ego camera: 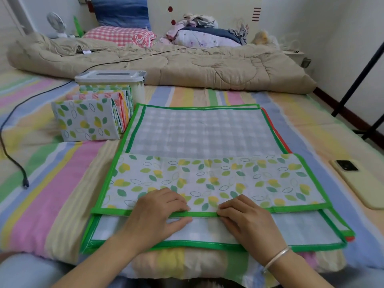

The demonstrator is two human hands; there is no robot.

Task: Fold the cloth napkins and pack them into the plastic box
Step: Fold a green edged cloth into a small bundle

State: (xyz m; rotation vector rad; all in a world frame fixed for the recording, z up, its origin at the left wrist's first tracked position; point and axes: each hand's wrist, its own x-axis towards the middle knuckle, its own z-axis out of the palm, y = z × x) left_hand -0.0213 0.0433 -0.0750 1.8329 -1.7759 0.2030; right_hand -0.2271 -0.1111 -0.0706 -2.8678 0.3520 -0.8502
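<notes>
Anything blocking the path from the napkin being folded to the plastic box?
Yes. The lid sits closed on the plastic box, and the folded napkins stand against its near side, partly between it and the leaf-print napkin.

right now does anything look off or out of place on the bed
Two small things. The plastic box has its lid on, so the folded napkins stand outside, leaning against it. Under the leaf-print napkin being folded, a red-edged napkin pokes out on the right, so the pile is not squared up.
</notes>
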